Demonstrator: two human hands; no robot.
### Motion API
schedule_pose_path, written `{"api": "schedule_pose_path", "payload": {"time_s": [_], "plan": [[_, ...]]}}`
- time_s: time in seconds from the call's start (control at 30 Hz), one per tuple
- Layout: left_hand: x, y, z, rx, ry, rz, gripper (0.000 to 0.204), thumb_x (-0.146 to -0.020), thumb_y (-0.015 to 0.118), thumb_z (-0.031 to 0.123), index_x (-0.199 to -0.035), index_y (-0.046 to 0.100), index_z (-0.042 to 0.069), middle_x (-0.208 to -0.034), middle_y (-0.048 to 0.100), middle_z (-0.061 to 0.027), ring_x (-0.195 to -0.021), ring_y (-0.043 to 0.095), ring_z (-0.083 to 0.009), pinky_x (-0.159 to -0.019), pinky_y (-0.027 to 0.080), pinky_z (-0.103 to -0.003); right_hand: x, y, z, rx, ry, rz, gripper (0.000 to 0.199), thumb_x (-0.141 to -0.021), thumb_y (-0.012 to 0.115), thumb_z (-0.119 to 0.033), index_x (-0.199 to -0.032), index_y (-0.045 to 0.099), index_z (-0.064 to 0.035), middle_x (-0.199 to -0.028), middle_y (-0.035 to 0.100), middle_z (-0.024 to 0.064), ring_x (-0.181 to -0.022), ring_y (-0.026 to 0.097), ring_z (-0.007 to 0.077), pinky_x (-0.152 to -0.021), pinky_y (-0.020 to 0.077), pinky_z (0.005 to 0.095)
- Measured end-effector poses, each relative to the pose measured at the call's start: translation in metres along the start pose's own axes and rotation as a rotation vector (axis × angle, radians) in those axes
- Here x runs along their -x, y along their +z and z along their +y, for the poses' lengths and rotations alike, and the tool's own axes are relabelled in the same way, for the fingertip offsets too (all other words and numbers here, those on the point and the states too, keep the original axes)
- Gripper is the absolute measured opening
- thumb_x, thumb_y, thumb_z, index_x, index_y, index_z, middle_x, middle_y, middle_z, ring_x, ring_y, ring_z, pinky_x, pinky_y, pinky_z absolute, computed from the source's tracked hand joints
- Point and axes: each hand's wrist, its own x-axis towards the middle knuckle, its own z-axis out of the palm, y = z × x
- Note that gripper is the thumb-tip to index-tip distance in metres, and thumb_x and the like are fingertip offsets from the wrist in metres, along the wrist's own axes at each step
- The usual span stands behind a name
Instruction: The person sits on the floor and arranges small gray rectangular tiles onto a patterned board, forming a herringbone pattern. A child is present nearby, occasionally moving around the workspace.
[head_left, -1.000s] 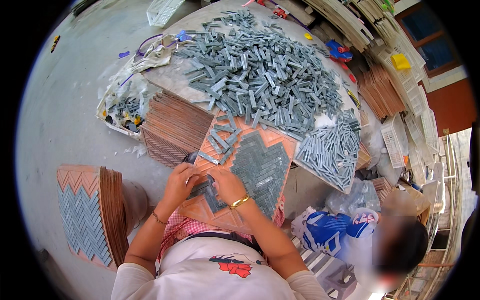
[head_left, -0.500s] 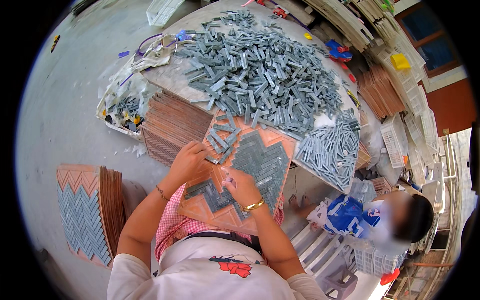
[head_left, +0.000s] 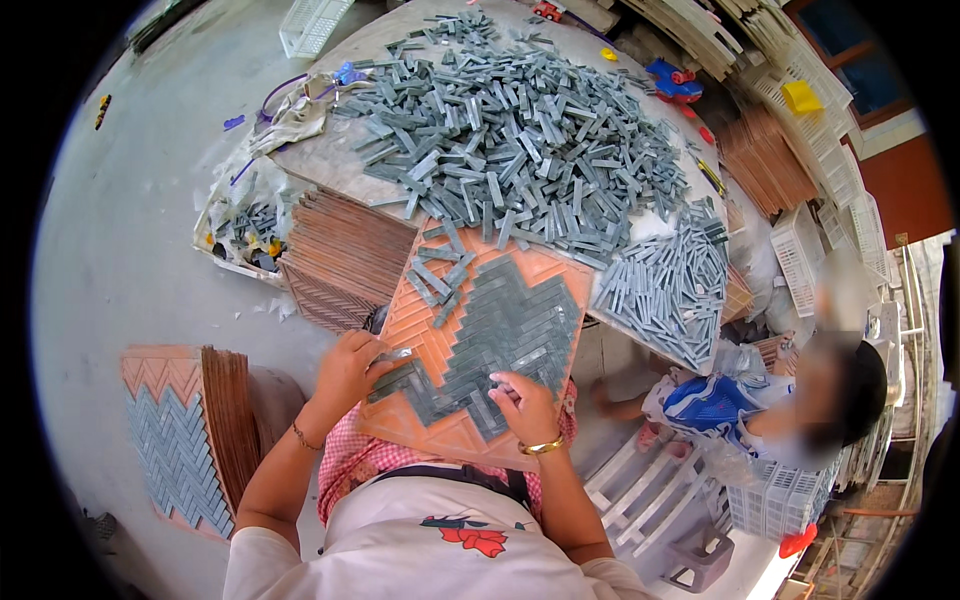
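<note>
An orange herringbone mould board (head_left: 408, 304) lies tilted across my lap and the table edge. Dark grey-green stone strips (head_left: 500, 330) fill its middle and lower part in a zigzag pattern. At the board's left edge, my left hand (head_left: 348, 375) pinches a small grey stone strip (head_left: 397, 354) between thumb and fingers. Over the lower right of the laid strips is my right hand (head_left: 528, 408), its thumb and fingertips drawn together; what they hold, if anything, is too small to name. Several loose strips (head_left: 437, 277) rest on the board's upper left grooves.
A big heap of grey strips (head_left: 520, 140) covers the table, with a sorted pile (head_left: 665, 290) at right. Stacked orange boards (head_left: 350, 250) stand left of my board; another stack (head_left: 225, 420) is lower left. A person (head_left: 730, 405) sits close at right beside white crates.
My left hand has moved left and down from the open grooves to the board's left edge. My right hand has shifted right and slightly down. More strips now fill the middle of the pattern.
</note>
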Motion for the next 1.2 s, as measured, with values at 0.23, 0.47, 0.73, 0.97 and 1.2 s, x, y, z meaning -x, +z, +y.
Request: {"api": "schedule_pose_path", "payload": {"time_s": [0.23, 0.47, 0.73, 0.97, 1.2], "plan": [[0.012, 0.008, 0.012, -0.030, -0.006, 0.074, 0.024, -0.069, 0.069, 0.005, -0.092, 0.062, 0.003, -0.087, 0.058, -0.0093, -0.081, 0.055, -0.0289, -0.068, 0.047, -0.037, -0.005, -0.001, -0.009, 0.004, -0.036, 0.008, 0.023, -0.077, 0.067, -0.007, -0.099, 0.063, -0.0019, -0.074, 0.063, 0.0129, -0.059, 0.060, 0.0202, -0.056, 0.0468, 0.0298], [0.014, 0.011, 0.014, -0.073, 0.006, 0.093, 0.024, -0.069, 0.068, 0.003, -0.092, 0.062, 0.003, -0.087, 0.057, -0.0094, -0.082, 0.054, -0.0293, -0.070, 0.047, -0.038, 0.001, -0.005, -0.005, 0.011, -0.081, 0.022, 0.023, -0.077, 0.067, -0.007, -0.098, 0.063, -0.0017, -0.073, 0.062, 0.0128, -0.059, 0.059, 0.0222, -0.056, 0.0466, 0.0309], [0.015, 0.014, 0.010, -0.121, 0.040, 0.008, 0.026, -0.070, 0.067, 0.001, -0.095, 0.062, 0.003, -0.088, 0.056, -0.0092, -0.081, 0.055, -0.0301, -0.070, 0.047, -0.038, 0.004, -0.006, 0.003, 0.000, -0.064, 0.039, 0.023, -0.076, 0.067, -0.007, -0.098, 0.062, -0.0017, -0.075, 0.063, 0.0135, -0.061, 0.060, 0.0242, -0.057, 0.0472, 0.0320], [0.009, 0.020, 0.019, -0.122, -0.018, 0.116, 0.023, -0.072, 0.061, -0.005, -0.094, 0.064, 0.002, -0.082, 0.056, -0.0114, -0.079, 0.055, -0.0302, -0.068, 0.047, -0.038, 0.004, -0.008, 0.008, -0.005, -0.083, 0.066, 0.022, -0.076, 0.067, -0.008, -0.098, 0.063, -0.0028, -0.078, 0.063, 0.0135, -0.065, 0.061, 0.0256, -0.058, 0.0480, 0.0333], [0.010, 0.030, 0.017, -0.140, 0.031, 0.131, 0.022, -0.069, 0.061, -0.006, -0.089, 0.065, 0.001, -0.082, 0.057, -0.0111, -0.078, 0.055, -0.0290, -0.066, 0.046, -0.037, 0.006, -0.008, 0.011, 0.004, -0.090, 0.076, 0.022, -0.076, 0.067, -0.010, -0.097, 0.063, -0.0033, -0.079, 0.064, 0.0133, -0.066, 0.062, 0.0266, -0.059, 0.0484, 0.0339]]}}
